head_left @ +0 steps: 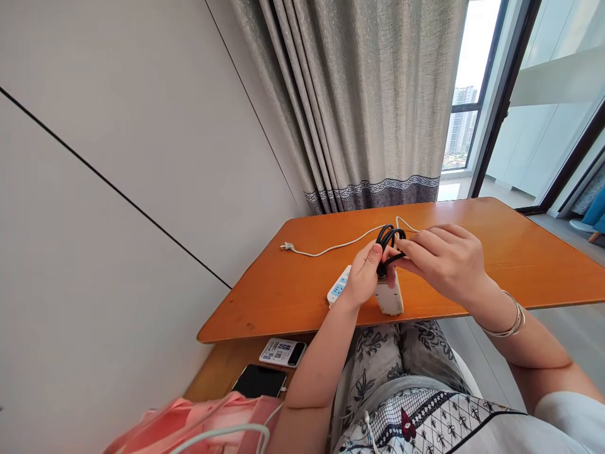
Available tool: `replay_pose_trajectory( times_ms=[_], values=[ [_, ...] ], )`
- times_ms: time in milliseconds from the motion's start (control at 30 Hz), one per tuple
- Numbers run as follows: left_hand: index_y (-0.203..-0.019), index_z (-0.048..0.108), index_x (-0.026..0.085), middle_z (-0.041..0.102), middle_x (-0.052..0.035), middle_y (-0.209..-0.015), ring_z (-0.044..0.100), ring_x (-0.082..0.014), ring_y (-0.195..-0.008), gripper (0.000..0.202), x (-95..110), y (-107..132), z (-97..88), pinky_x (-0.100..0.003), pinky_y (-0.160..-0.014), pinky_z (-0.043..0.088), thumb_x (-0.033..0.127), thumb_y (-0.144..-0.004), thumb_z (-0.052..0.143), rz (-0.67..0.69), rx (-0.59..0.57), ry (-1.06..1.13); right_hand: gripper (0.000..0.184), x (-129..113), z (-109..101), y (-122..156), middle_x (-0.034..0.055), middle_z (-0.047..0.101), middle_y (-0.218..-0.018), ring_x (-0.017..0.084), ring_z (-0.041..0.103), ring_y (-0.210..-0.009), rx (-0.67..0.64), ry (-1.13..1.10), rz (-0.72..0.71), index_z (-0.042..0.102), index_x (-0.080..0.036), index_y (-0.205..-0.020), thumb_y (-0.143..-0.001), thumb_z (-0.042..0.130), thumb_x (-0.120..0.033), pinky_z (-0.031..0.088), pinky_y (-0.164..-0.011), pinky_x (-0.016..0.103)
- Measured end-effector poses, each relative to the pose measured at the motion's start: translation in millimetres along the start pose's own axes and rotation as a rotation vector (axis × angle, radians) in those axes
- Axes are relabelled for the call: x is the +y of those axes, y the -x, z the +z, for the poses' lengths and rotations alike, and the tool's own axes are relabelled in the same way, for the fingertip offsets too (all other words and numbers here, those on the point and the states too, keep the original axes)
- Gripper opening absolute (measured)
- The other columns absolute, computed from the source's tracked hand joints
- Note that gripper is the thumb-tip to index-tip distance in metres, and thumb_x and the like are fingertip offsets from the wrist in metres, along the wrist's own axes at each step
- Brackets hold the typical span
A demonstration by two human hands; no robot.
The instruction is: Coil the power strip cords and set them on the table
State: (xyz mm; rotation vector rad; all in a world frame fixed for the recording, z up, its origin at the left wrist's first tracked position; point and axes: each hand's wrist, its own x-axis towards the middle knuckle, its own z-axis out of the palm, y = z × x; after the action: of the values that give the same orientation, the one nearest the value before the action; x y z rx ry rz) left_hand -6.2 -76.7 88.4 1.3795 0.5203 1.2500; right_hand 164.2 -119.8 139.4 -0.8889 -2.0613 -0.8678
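Note:
A looped black cable (388, 237) is held above the near edge of the wooden table. My left hand (365, 272) is closed around the bundle, thumb pressed on its side. From the right, my right hand (442, 260) pinches a length of the same cable near the loops. Below the hands stands a white box-shaped object (389, 297), partly covered by them. Beside my left wrist lies a white power strip (339, 287) with blue socket faces, half hidden. A white cord with a plug (287, 246) runs across the table behind the hands.
The orange-brown table (510, 252) reaches to the curtain (378, 101). Lower left, a black-screened phone (259, 381) and a white device with a dark panel (282, 352) lie on a lower surface. A pink bag (198, 425) sits in front of them.

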Motion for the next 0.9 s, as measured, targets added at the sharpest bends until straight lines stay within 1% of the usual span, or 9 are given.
replay_pose_trajectory(
  times_ms=[100, 233, 367, 467, 567, 633, 700, 800, 900],
  values=[
    [-0.070, 0.046, 0.020, 0.051, 0.0047, -0.048, 0.033, -0.0060, -0.034, 0.058, 2.2, 0.6, 1.6, -0.020, -0.037, 0.023, 0.076, -0.075, 0.061, -0.043, 0.014, 0.022, 0.029, 6.9, 2.8, -9.6, 0.0025, 0.061, -0.071, 0.017, 0.053, -0.068, -0.007, -0.059, 0.014, 0.069, -0.024, -0.086, -0.099, 0.051, -0.041, 0.038, -0.071, 0.033],
    [-0.073, 0.048, 0.019, 0.041, 0.0079, -0.042, 0.030, -0.0055, -0.035, 0.057, 4.4, 1.1, 3.6, -0.018, -0.037, 0.018, 0.074, -0.074, 0.064, -0.119, 0.039, 0.061, 0.031, 13.5, 6.2, -16.8, 0.0018, 0.059, -0.068, 0.016, 0.053, -0.067, -0.063, -0.154, -0.013, 0.070, -0.025, -0.089, -0.099, 0.049, -0.046, 0.040, -0.074, 0.033],
    [-0.070, 0.045, 0.019, 0.033, 0.0110, -0.043, 0.021, -0.0026, -0.033, 0.054, 5.3, 2.1, 3.6, -0.016, -0.036, 0.015, 0.067, -0.073, 0.071, -0.174, -0.067, 0.169, 0.036, 28.3, 9.7, -20.9, 0.0014, 0.058, -0.068, 0.016, 0.052, -0.066, -0.115, -0.230, -0.101, 0.071, -0.026, -0.090, -0.097, 0.049, -0.054, 0.041, -0.071, 0.033],
    [-0.067, 0.045, 0.018, 0.027, 0.0120, -0.042, 0.015, -0.0015, -0.031, 0.049, 5.8, 2.6, 0.9, -0.016, -0.036, 0.014, 0.060, -0.081, 0.067, -0.234, -0.150, 0.246, 0.041, 40.8, 17.0, -21.5, 0.0032, 0.061, -0.073, 0.018, 0.057, -0.073, -0.096, -0.306, -0.088, 0.072, -0.026, -0.092, -0.091, 0.054, -0.063, 0.044, -0.072, 0.033],
    [-0.063, 0.044, 0.018, 0.019, 0.0126, -0.039, 0.011, -0.0020, -0.029, 0.047, 6.2, 1.6, -1.3, -0.016, -0.035, 0.016, 0.053, -0.093, 0.053, -0.301, -0.192, 0.336, 0.047, 42.5, 29.8, -16.2, 0.0073, 0.065, -0.088, 0.022, 0.062, -0.086, 0.038, -0.427, 0.072, 0.071, -0.025, -0.099, -0.085, 0.059, -0.068, 0.049, -0.079, 0.036],
    [-0.063, 0.043, 0.018, 0.015, 0.0127, -0.038, 0.008, -0.0026, -0.029, 0.047, 6.8, 0.3, -1.1, -0.016, -0.035, 0.017, 0.048, -0.099, 0.044, -0.327, -0.173, 0.417, 0.057, 36.0, 40.4, -8.9, 0.0112, 0.064, -0.108, 0.025, 0.062, -0.099, 0.142, -0.545, 0.257, 0.066, -0.025, -0.116, -0.083, 0.059, -0.071, 0.052, -0.084, 0.038],
    [-0.063, 0.041, 0.018, 0.014, 0.0125, -0.039, 0.006, -0.0030, -0.029, 0.046, 7.8, -0.9, 0.3, -0.016, -0.035, 0.018, 0.044, -0.101, 0.038, -0.325, -0.129, 0.493, 0.073, 26.3, 51.3, 0.4, 0.0141, 0.059, -0.125, 0.025, 0.061, -0.109, 0.192, -0.728, 0.455, 0.052, -0.025, -0.136, -0.082, 0.056, -0.074, 0.054, -0.086, 0.039],
    [-0.064, 0.039, 0.019, 0.015, 0.0120, -0.041, 0.006, -0.0036, -0.031, 0.045, 8.4, -1.5, 2.6, -0.016, -0.035, 0.019, 0.041, -0.103, 0.035, -0.322, -0.066, 0.551, 0.079, 14.0, 64.3, 13.5, 0.0134, 0.060, -0.125, 0.023, 0.065, -0.101, 0.099, -1.132, 0.696, 0.040, -0.027, -0.145, -0.085, 0.044, -0.079, 0.056, -0.079, 0.037],
    [-0.065, 0.039, 0.019, 0.016, 0.0118, -0.041, 0.008, -0.0040, -0.031, 0.044, 5.7, -1.5, 3.3, -0.016, -0.035, 0.020, 0.041, -0.103, 0.035, -0.349, -0.057, 0.545, 0.077, 9.6, 70.5, 19.9, 0.0097, 0.069, -0.100, 0.019, 0.068, -0.077, -0.088, -1.502, 0.854, 0.054, -0.023, -0.134, -0.083, 0.045, -0.080, 0.057, -0.068, 0.033]
  ],
)
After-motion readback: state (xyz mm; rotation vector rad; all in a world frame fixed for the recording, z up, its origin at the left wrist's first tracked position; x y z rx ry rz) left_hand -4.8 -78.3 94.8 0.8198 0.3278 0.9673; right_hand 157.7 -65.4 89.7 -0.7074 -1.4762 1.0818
